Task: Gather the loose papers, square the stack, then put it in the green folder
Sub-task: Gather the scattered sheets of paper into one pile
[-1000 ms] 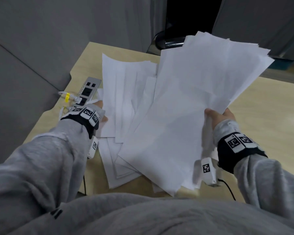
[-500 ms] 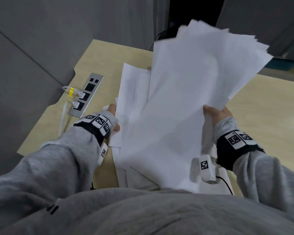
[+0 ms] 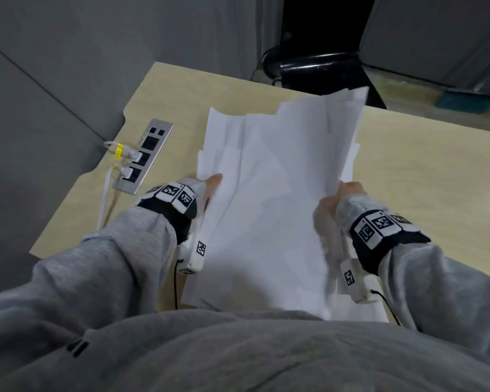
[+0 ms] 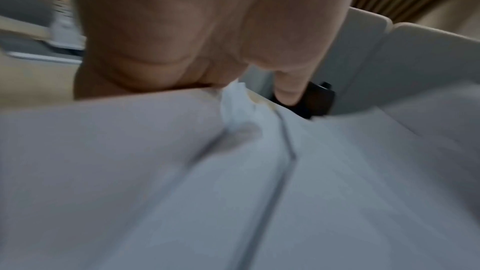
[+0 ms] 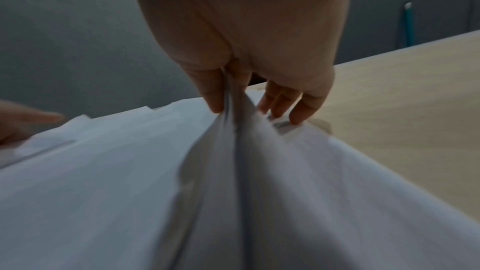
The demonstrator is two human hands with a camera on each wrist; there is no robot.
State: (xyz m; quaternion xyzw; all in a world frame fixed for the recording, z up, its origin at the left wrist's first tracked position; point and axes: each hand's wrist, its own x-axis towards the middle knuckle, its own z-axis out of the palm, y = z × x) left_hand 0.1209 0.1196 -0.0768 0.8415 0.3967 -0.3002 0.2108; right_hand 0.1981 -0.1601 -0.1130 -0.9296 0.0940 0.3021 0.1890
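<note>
We saw the table, light wood, running from 9 o'clock across to 3 o'clock in the head view. At 10 o'clock sat a socket strip set in the tabletop, two white plugs in it, one cable with a yellow tag.

Left hand, about 9 o'clock of the papers: we saw the thumb on top of the left edge of the sheets. In the left wrist view the hand met the paper edge, thumb over it, other fingers hidden under the sheets; blurred, but it read as a pinch on the papers.

The papers were at frame centre, held off the table between both hands, uneven, edges staggered and fanned at 12 o'clock, not squared. A few sheet corners stuck out low at 5 o'clock near the table edge; we could not tell if those lay on the table.

Right hand, at 3 o'clock of the papers: clamped on the right edge. In the right wrist view the hand pinched a gathered fold of papers, thumb on one side, fingers on the other.

Grey sleeves and wrist bands with markers on both arms. Grey partition beyond at 11 o'clock.
</note>
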